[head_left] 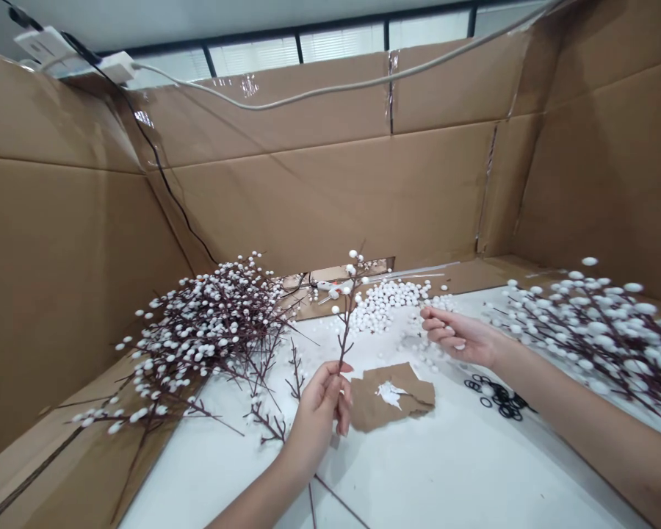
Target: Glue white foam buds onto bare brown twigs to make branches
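Note:
My left hand (pixel 324 400) is closed around the stem of a dark brown branch (pixel 344 334), which stands upright with several white berries near its top. To the right, my right hand (pixel 454 336) is raised with its fingertips pinched together; whatever they hold, if anything, is too small to make out. Behind the hands lies a pile of loose white berries (pixel 388 301). A torn piece of brown cardboard (pixel 366 404) bearing a smear of white paste (pixel 390 394) lies between the hands on the white table (pixel 419 477).
A big heap of berry branches (pixel 214 323) lies at the left, and another bundle (pixel 600 330) at the right. Bare branches (pixel 267 422) are beside my left hand. Black rings (pixel 504 400) lie near my right forearm. Cardboard walls (pixel 319 198) surround the table.

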### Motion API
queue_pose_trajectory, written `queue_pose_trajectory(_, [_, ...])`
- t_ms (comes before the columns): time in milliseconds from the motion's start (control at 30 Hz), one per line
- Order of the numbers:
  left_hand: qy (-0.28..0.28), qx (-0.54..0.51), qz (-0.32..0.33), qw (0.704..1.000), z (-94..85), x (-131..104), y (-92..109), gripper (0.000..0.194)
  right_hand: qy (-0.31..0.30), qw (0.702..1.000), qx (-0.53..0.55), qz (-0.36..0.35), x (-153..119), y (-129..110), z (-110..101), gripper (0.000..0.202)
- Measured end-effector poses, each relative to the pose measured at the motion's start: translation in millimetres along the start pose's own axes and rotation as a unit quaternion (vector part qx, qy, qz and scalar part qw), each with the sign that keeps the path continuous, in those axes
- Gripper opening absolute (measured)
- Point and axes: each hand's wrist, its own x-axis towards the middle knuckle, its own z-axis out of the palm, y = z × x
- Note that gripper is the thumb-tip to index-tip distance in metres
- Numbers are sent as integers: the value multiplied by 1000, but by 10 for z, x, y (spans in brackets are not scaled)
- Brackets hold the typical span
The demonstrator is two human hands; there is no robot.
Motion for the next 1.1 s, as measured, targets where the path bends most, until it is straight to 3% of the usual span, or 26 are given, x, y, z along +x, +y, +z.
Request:
queue_pose_trajectory(233, [-27,-54,26,998,-16,26,-66,34,10,975,-222,-9,-168,122,-9,51])
queue_pose_trajectory(300, [-19,-45,21,999,-5,18,-76,32,9,941,-338,-17,-193,147,-79,50])
queue_pose_trajectory(400, [-8,-40,5,999,27,1,-71,31,3,867,-497,-31,-230,154,-200,38])
queue_pose_trajectory(467, [-10,-49,-9,999,55,-6,-54,32,12,825,-563,-38,-267,134,-260,27])
queue_pose_trajectory(567, [-29,-64,-36,997,101,-8,-25,30,43,747,-661,-51,-327,104,-273,28])
queue_pose_trajectory(700, [-63,-58,-61,994,154,-11,-2,26,74,704,-700,-89,-370,208,-142,37])
queue_pose_trajectory(833, [-74,-49,-74,993,178,-22,9,24,127,662,-737,-59,-364,441,7,39])
queue_pose_trajectory(967, [-80,-49,-81,992,165,-38,-13,26,137,652,-745,-36,-303,559,-1,37])
queue_pose_trajectory(1033, [-81,-35,-74,993,152,-49,-33,25,108,676,-728,-42,-267,548,-44,36])
queue_pose_trajectory(1100, [-74,-21,-64,995,140,-57,-51,30,66,717,-692,-56,-252,502,-70,37])
